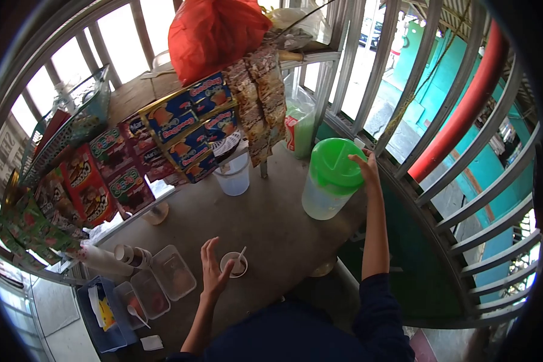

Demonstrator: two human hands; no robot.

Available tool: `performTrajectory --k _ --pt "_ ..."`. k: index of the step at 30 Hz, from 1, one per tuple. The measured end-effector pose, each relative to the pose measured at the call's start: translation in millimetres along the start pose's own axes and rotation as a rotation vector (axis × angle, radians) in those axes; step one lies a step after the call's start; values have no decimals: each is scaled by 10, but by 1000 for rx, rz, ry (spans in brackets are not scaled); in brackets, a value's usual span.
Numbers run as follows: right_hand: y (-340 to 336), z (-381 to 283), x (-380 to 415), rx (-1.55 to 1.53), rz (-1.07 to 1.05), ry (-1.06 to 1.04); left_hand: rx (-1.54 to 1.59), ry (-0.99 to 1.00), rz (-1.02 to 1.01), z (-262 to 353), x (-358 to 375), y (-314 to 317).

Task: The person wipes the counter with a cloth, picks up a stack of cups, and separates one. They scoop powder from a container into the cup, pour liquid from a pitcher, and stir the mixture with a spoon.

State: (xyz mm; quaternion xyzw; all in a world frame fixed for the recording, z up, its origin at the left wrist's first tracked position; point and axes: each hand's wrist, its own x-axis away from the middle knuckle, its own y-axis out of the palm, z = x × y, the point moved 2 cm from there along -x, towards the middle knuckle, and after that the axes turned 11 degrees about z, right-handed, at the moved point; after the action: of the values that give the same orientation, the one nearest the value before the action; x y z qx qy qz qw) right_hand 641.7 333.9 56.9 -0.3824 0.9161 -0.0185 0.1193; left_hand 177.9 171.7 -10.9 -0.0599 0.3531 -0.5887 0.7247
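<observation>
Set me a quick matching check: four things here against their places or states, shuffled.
1. Pitcher
2. Small cup
3. Red bag
4. Blue bin

A. Above the hanging packets
B. Has a yellow item inside
C. Right hand at its green lid
D. Right beside the left hand

Pairs: 1-C, 2-D, 3-A, 4-B.

red plastic bag [217, 36], hanging sachets [174, 119], blue bin [110, 342]
</observation>
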Motion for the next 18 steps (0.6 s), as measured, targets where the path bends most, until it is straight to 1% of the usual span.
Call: performTrajectory --k 2,3,4,6,7,8,10,11,13,14,16,18 --pt "-14 13 -123 -36 -261 237 204 -173 21 -138 205 3" --pt "-16 -2 -162 -98 -336 251 247 -205 2 -200 280 32" --pt "-41 0 -185 -96 -338 250 248 -206 4 -242 349 88" --pt "-25 -28 -147 -256 -536 463 392 -59 35 -244 448 194" --pt "-14 -18 -143 -257 -538 460 279 36 26 -294 478 247" --pt "-5 -5 -134 -311 -525 445 280 39 28 -355 501 319" --pt "-34 16 -84 -361 -506 437 191 -18 118 -326 546 438" --pt "-32 1 -61 -375 -495 440 193 -19 114 -303 528 481" --pt "-32 -32 0 -391 -484 442 232 -105 83 -289 445 566" --pt "-33 -66 25 -386 -480 412 233 -102 84 -219 396 589" --pt "-29 -111 66 -378 -473 376 297 -53 17 4 306 669" --pt "-27 -139 129 -329 -464 300 364 -18 10 160 221 792"
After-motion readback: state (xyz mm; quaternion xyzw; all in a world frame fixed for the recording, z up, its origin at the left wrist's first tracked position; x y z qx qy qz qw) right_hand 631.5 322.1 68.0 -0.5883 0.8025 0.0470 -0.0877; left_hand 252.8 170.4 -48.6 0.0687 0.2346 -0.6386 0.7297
